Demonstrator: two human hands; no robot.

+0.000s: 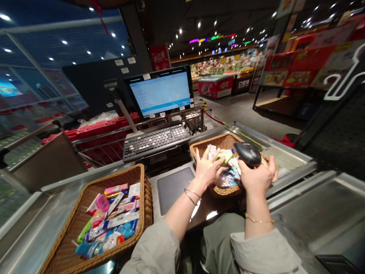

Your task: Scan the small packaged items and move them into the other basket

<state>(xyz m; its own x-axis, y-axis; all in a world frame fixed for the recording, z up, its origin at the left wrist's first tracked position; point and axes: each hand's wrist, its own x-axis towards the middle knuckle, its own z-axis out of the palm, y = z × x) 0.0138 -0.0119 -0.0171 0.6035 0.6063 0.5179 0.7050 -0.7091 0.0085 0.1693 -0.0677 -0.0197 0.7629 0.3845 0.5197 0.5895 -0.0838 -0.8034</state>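
My right hand (258, 177) is closed round a black handheld barcode scanner (247, 153), held over the right wicker basket (212, 144). My left hand (207, 167) reaches into that basket, pinching a small light-green packet (225, 156) between thumb and fingers. The basket holds several small packaged goods (229, 175). Both wrists wear thin bracelets.
A second wicker basket (137, 179) at the left holds several colourful small packages. Between the baskets lies a flat dark scanner plate (173, 186). Behind stand a keyboard (155, 140) and a lit till screen (161, 93). Steel counter (313, 205) surrounds; store shelves lie beyond.
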